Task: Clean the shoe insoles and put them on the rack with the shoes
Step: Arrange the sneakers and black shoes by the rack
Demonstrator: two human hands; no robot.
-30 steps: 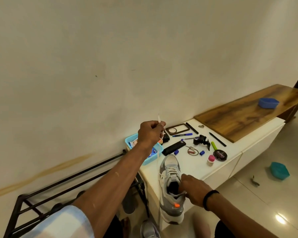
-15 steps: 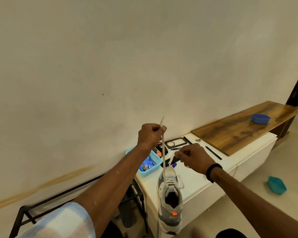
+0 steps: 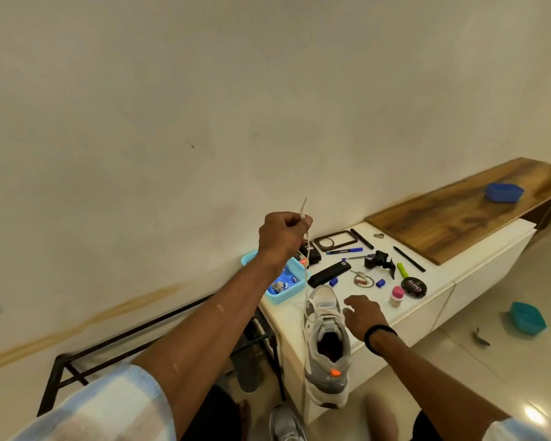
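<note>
A grey and white sneaker (image 3: 326, 348) lies on the white cabinet top (image 3: 433, 275), its heel hanging over the front edge. My left hand (image 3: 282, 235) is raised above the toe and shut on the white shoelace (image 3: 305, 275), which runs taut down to the shoe. Just right of the laces hovers my right hand (image 3: 363, 315), fingers apart, holding nothing. A black metal rack (image 3: 134, 332) stands left of the cabinet. Part of a second sneaker (image 3: 285, 424) shows on the floor at the bottom edge. No insole is visible.
Behind the shoe sit a light blue basket (image 3: 287, 289), a black remote (image 3: 328, 273), pens, a round polish tin (image 3: 413, 287) and a small pink-capped bottle (image 3: 397, 296). A wooden board (image 3: 458, 214) carries a blue bowl (image 3: 503, 192). A teal container (image 3: 527, 318) lies on the floor.
My right hand let go of the lace it pinched up high and dropped beside the shoe's laces, open. My left hand stays raised with the lace.
</note>
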